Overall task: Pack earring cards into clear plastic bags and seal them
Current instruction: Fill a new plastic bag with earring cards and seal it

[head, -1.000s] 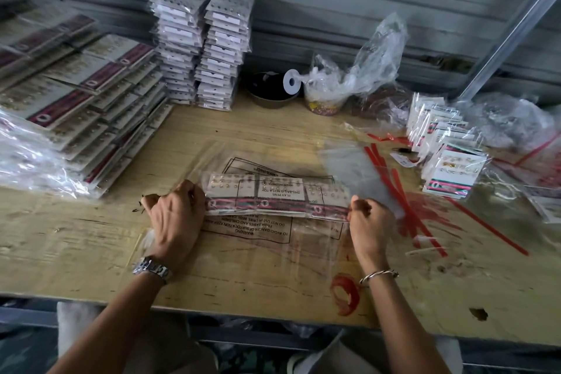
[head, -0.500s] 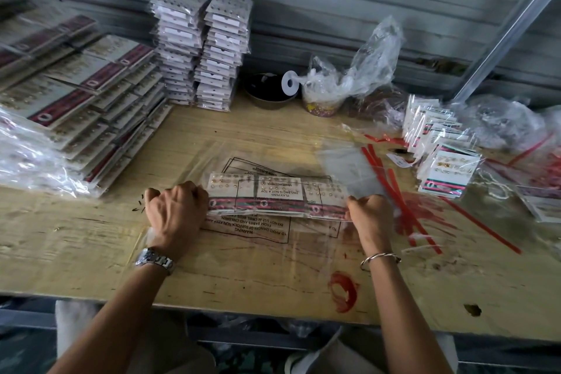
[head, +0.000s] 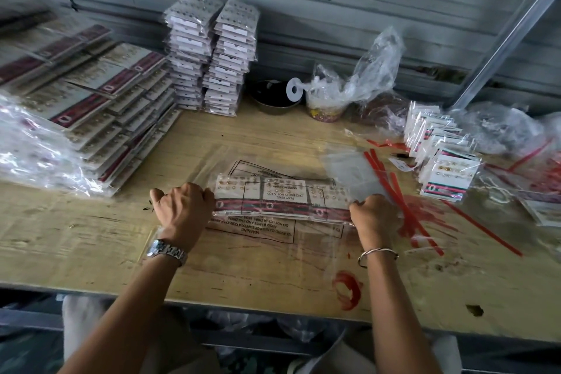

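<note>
Two hands pinch the ends of a clear plastic bag point(head: 282, 200) holding a row of earring cards point(head: 280, 196), flat on the desk point(head: 273, 130). The left hand point(head: 182, 209) is curled on the bag's left end; the right hand point(head: 375, 215) is closed on its right end. Both have barely shifted from half a second ago, the right hand's fist now tighter. Red sealing strips point(head: 394, 188) lie just right of the bag, loose cards point(head: 446, 173) beyond them.

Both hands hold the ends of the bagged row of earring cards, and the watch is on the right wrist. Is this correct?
Not quite. In the head view the watch is on the left wrist; the right wrist carries a thin bangle. Both hands, left hand and right hand, do hold the ends of the bagged earring cards.
</note>
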Tool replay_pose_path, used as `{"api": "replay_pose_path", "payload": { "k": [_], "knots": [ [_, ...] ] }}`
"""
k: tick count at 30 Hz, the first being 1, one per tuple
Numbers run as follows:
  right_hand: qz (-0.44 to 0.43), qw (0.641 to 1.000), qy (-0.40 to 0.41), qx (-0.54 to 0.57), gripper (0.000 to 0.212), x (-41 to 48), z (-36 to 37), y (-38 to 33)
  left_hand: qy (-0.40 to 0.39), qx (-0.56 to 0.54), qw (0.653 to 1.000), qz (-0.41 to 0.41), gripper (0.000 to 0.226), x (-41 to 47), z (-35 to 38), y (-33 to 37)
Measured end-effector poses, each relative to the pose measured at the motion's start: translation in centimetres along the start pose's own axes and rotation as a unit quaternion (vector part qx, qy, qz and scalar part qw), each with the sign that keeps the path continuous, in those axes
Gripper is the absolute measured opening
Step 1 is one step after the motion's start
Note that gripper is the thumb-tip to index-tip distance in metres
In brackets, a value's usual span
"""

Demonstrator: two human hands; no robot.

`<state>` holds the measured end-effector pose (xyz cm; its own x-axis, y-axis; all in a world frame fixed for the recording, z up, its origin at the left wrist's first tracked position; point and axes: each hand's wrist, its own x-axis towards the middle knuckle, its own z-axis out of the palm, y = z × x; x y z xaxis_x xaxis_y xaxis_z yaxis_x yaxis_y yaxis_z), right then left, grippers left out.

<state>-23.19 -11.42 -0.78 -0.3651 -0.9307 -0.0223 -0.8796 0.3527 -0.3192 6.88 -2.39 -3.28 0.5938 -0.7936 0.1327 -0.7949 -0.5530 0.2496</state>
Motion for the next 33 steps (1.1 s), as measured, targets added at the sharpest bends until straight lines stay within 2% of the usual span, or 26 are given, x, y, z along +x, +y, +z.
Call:
{"api": "replay_pose_path", "payload": {
  "k": [2, 4, 6, 8, 9, 11, 13, 15, 18, 20, 24, 29, 33],
  "knots": [
    [0.009, 0.999, -0.036, 0.034, 0.034, 0.2, -0.3, 0.2, 0.002, 0.013, 1.0, 0.003, 0.048, 0.1, 0.0, 0.0],
    [-0.002, 0.999, -0.035, 0.04, 0.033, 0.0, -0.6, 0.2, 0.018, 0.041, 0.999, 0.016, 0.045, 0.1, -0.4, 0.2],
    [-0.052, 0.998, 0.027, -0.014, 0.026, -0.6, -0.7, -0.2, 0.051, 0.063, 0.996, 0.044, 0.033, 0.3, -1.2, 0.5],
    [-0.125, 0.982, 0.12, -0.077, 0.017, -1.6, -0.4, -1.0, 0.078, 0.092, 0.989, 0.083, 0.03, 0.4, -1.8, 0.9],
    [-0.167, 0.97, 0.159, -0.075, 0.015, -2.2, -0.2, -1.4, 0.087, 0.095, 0.984, 0.12, 0.029, 0.3, -1.9, 1.4],
    [-0.282, 0.94, 0.193, 0.007, 0.023, -3.6, 0.5, -2.7, 0.105, 0.045, 0.966, 0.23, 0.028, -0.8, -1.6, 3.0],
    [-0.421, 0.889, 0.161, 0.082, 0.034, -5.0, 1.5, -3.9, 0.105, -0.051, 0.929, 0.351, 0.022, -2.7, -0.9, 4.9],
    [-0.512, 0.854, 0.057, 0.071, 0.044, -5.7, 2.3, -4.7, 0.072, -0.093, 0.9, 0.419, 0.031, -4.2, 0.0, 6.5],
    [-0.5, 0.862, -0.083, 0.024, 0.05, -5.0, 3.3, -4.1, -0.046, -0.07, 0.922, 0.377, 0.053, -4.6, 1.4, 6.3],
    [-0.479, 0.87, -0.121, 0.014, 0.056, -3.7, 3.5, -2.7, -0.067, -0.046, 0.931, 0.355, 0.061, -3.9, 2.2, 4.9],
    [-0.475, 0.87, -0.134, 0.022, 0.071, -1.1, 3.0, -0.1, -0.074, -0.033, 0.938, 0.338, 0.072, -2.7, 2.2, 3.1],
    [-0.474, 0.869, -0.138, 0.033, 0.083, -0.1, 2.6, 0.6, -0.096, -0.06, 0.937, 0.331, 0.071, -2.0, 2.3, 2.5],
    [-0.442, 0.873, -0.177, 0.108, 0.077, 0.3, 2.2, 0.5, -0.097, -0.063, 0.936, 0.332, 0.069, -1.9, 2.4, 2.4]
  ]
}}
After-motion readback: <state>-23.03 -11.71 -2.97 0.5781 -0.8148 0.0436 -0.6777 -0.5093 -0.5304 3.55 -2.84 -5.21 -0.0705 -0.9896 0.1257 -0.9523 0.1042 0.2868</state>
